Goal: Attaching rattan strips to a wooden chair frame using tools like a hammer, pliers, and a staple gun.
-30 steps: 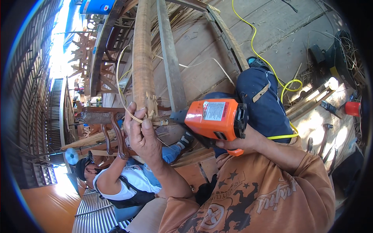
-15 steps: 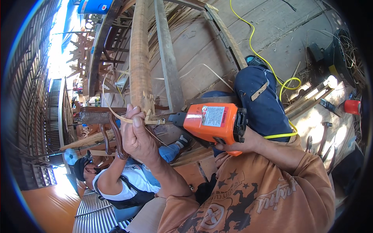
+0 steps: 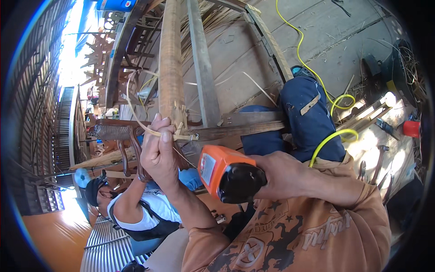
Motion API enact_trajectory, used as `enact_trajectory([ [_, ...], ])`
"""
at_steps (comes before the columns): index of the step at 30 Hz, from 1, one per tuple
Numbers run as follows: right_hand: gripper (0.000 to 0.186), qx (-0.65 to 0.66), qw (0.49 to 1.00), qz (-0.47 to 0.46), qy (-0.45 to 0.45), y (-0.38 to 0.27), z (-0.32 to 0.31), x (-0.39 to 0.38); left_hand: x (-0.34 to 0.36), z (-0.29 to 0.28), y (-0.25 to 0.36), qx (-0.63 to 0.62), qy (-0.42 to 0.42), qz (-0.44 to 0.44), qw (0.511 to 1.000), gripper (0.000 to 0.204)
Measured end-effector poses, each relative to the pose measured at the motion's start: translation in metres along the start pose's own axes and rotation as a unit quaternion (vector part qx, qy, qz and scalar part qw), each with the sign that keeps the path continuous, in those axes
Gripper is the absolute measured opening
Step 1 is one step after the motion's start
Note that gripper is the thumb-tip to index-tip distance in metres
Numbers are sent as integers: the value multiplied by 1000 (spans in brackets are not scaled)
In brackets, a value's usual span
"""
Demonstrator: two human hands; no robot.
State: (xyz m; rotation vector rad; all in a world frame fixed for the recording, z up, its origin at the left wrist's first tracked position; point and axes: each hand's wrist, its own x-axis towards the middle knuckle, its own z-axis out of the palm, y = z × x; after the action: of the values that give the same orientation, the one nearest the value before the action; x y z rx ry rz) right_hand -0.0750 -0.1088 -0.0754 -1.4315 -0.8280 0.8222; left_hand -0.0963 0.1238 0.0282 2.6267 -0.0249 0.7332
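My left hand (image 3: pixel 156 152) pinches a thin pale rattan-like strip (image 3: pixel 138 121) against the corner of a wooden frame, where an upright brown post (image 3: pixel 171 68) meets a dark crosspiece (image 3: pixel 244 129). The strip curves up and away to the left. Near its short end, just right of my fingertips, sits a small shiny metal staple (image 3: pixel 194 137). Closed round an orange staple gun (image 3: pixel 224 161) is my right hand (image 3: pixel 283 174). The gun's black end faces me, below the crosspiece and apart from the strip. Its nose is hidden.
A yellow air hose (image 3: pixel 301 54) runs across the plank floor and past my knee. At left, a person in a white top (image 3: pixel 147 206) sits close to my left arm. A hammer (image 3: pixel 379 163) and other tools lie at right. A grey slat (image 3: pixel 201 68) stands beside the post.
My right hand has drawn the staple gun back from the strip's end and turned it, so its black end now faces me. My left hand keeps its pinch at the corner.
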Motion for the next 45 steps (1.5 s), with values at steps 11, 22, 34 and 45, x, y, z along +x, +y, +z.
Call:
enact_trajectory([
  [11, 44, -40, 999, 0, -22, 15, 10, 2, -2, 7, 3, -77, 21, -12, 997, 14],
  [22, 44, -482, 871, 64, -64, 44, 58, 10, 0, 7, 10, -82, 4, -23, 996, 11],
  [34, 49, -322, 930, 99, -148, 86, 45, 16, 12, 13, 28, -4, 19, 85, 996, 15],
  [45, 21, -41, 977, -44, 202, 60, -16, -40, 52, -28, 24, -534, 6, -48, 844, 23],
])
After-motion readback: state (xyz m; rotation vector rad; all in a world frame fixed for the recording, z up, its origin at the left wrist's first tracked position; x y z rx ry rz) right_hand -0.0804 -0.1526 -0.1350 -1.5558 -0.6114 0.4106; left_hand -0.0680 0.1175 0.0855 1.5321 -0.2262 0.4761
